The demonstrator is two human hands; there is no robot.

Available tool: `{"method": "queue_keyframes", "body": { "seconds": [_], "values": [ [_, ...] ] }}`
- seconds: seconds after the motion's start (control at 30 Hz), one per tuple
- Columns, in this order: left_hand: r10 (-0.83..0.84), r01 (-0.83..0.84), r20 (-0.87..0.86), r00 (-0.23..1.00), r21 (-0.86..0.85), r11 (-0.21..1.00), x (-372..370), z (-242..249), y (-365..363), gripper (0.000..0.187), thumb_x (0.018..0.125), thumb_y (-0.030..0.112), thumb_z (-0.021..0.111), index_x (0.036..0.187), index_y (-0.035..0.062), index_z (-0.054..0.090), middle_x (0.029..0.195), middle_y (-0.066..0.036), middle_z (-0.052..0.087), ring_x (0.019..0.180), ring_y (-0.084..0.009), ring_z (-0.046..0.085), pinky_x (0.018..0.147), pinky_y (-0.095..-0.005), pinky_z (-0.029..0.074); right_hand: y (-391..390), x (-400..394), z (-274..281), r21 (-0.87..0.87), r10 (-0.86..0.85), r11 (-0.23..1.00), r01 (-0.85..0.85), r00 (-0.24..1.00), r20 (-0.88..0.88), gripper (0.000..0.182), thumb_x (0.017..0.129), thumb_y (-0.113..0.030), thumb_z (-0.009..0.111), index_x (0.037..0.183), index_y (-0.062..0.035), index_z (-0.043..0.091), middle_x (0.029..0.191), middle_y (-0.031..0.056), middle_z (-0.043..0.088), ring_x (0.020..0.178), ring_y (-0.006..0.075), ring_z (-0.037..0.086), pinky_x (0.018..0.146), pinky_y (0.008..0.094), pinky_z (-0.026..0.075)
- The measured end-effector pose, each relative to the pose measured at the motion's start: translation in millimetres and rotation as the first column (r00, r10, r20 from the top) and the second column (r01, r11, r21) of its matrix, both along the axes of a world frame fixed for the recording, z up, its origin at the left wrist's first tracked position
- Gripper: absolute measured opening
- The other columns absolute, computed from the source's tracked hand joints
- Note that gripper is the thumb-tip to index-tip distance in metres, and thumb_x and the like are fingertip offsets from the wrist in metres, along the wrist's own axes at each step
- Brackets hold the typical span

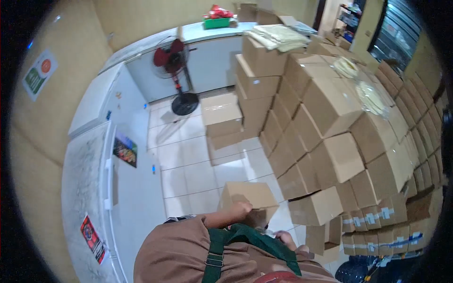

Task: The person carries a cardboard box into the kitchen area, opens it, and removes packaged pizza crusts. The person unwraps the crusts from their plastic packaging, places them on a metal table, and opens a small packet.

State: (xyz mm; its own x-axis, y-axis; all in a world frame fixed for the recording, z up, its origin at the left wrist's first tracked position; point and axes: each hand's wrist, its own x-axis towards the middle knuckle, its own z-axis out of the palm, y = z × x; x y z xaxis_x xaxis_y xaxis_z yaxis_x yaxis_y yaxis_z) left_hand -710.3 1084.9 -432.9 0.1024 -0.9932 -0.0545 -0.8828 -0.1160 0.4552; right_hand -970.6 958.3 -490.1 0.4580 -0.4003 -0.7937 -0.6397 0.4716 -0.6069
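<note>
A cardboard box [247, 193] stands on the tiled floor just in front of my body. My left hand [241, 210] reaches across to its near top edge, with the fingers curled closed against the cardboard. Lower and to the right is my right hand [285, 239], close to my apron. Its fingers look bent and closed, and whatever they hold is hidden. Something small and shiny, too blurred to name, shows between the two hands. The green apron [257, 243] covers part of the box's near side.
High stacks of cardboard boxes [325, 104] fill the right side, with plastic-wrapped bundles [278, 37] on top. An open box [325, 236] lies low at right. White freezers [137, 179] line the left wall. A standing fan [177, 66] and another box [221, 113] are ahead.
</note>
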Motion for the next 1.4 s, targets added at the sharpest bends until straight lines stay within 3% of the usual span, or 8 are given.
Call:
{"method": "queue_keyframes", "body": {
  "seconds": [0.17, 0.37, 0.6, 0.77, 0.83, 1.13, 1.2, 1.4],
  "values": [
    [0.434, -0.444, 0.094, 0.896, 0.135, 0.886, 87.0, 28.2, 76.9, 0.010, 0.060, 0.009, 0.056, 0.068, 0.0030, 0.054, 0.075, -0.016, 0.055, 0.074, -0.0332, 0.054, 0.066, -0.0397, 0.044, 7.7, 110.6, -21.7, 0.140, 0.115, 0.979, -0.145, 0.972, 0.205, 0.014, 0.071, -0.006, 0.050, 0.080, -0.0001, 0.060, 0.063, 0.0033, 0.053, 0.058, 0.0130, 0.051, 0.058, 0.0239, 0.044],
    [0.788, -0.781, 0.035, 0.614, 0.175, 0.600, 212.1, 51.2, 155.2, 0.016, 0.063, 0.014, 0.057, 0.074, 0.0026, 0.056, 0.078, -0.018, 0.056, 0.076, -0.0318, 0.054, 0.065, -0.0391, 0.043, 10.9, 247.8, -6.7, 0.041, 0.359, 0.924, -0.381, 0.899, 0.251, 0.014, 0.067, -0.001, 0.050, 0.077, 0.0016, 0.059, 0.067, 0.0071, 0.056, 0.060, 0.0126, 0.051, 0.056, 0.0225, 0.043],
    [0.935, -0.880, -0.069, 0.348, 0.321, 0.351, 334.5, 41.7, 196.2, 0.023, 0.060, 0.022, 0.060, 0.071, 0.0027, 0.055, 0.072, -0.015, 0.057, 0.070, -0.0294, 0.056, 0.063, -0.0384, 0.044, -23.2, 402.2, -62.5, -0.076, 0.548, 0.837, -0.543, 0.824, 0.148, 0.013, 0.068, -0.004, 0.052, 0.073, 0.0019, 0.062, 0.069, 0.0088, 0.058, 0.059, 0.0117, 0.052, 0.053, 0.0238, 0.043],
    [0.978, -0.969, -0.024, 0.208, 0.134, 0.209, 389.3, 40.9, 179.1, 0.019, 0.062, 0.019, 0.062, 0.070, 0.0020, 0.057, 0.071, -0.016, 0.057, 0.069, -0.0320, 0.056, 0.063, -0.0392, 0.044, -51.9, 533.7, -23.2, -0.041, 0.643, 0.758, -0.651, 0.736, 0.214, 0.017, 0.060, -0.005, 0.052, 0.072, -0.0010, 0.063, 0.063, 0.0066, 0.057, 0.060, 0.0128, 0.051, 0.056, 0.0239, 0.040],
    [0.972, -0.968, -0.027, 0.235, 0.085, 0.236, 429.7, 61.2, 168.8, 0.018, 0.063, 0.018, 0.061, 0.070, 0.0016, 0.057, 0.072, -0.017, 0.057, 0.070, -0.0329, 0.056, 0.063, -0.0398, 0.044, -56.5, 587.2, 6.2, -0.157, 0.759, 0.648, -0.745, 0.612, 0.223, 0.015, 0.059, -0.006, 0.053, 0.069, -0.0011, 0.063, 0.062, 0.0059, 0.057, 0.059, 0.0119, 0.049, 0.055, 0.0219, 0.038],
    [0.891, -0.892, -0.050, 0.451, -0.053, 0.449, 578.4, 1.3, 131.4, 0.016, 0.064, 0.015, 0.059, 0.065, 0.0004, 0.054, 0.069, -0.020, 0.054, 0.068, -0.0364, 0.053, 0.061, -0.0437, 0.042, -57.0, 781.3, 54.5, -0.109, 0.734, 0.634, -0.766, 0.551, 0.397, 0.012, 0.058, -0.001, 0.051, 0.065, -0.0011, 0.061, 0.062, 0.0047, 0.058, 0.060, 0.0108, 0.051, 0.058, 0.0221, 0.040],
    [0.875, -0.869, -0.148, 0.461, 0.126, 0.479, 618.0, 10.8, 117.9, 0.013, 0.065, 0.014, 0.058, 0.067, 0.0016, 0.055, 0.069, -0.019, 0.054, 0.066, -0.0360, 0.053, 0.061, -0.0435, 0.042, -62.6, 809.7, 44.5, -0.128, 0.741, 0.647, -0.751, 0.580, 0.339, 0.012, 0.058, 0.000, 0.051, 0.064, -0.0010, 0.061, 0.062, 0.0047, 0.058, 0.060, 0.0108, 0.051, 0.058, 0.0222, 0.040],
    [0.609, -0.609, -0.097, 0.787, 0.034, 0.792, 775.8, 31.5, 59.5, 0.014, 0.067, 0.015, 0.055, 0.071, 0.0015, 0.055, 0.074, -0.017, 0.054, 0.071, -0.0336, 0.053, 0.063, -0.0430, 0.042, -78.8, 852.8, 71.4, -0.022, 0.568, 0.793, -0.608, 0.727, 0.385, 0.012, 0.057, -0.001, 0.052, 0.065, -0.0001, 0.061, 0.061, 0.0045, 0.057, 0.057, 0.0110, 0.051, 0.057, 0.0222, 0.039]
  ]
}}
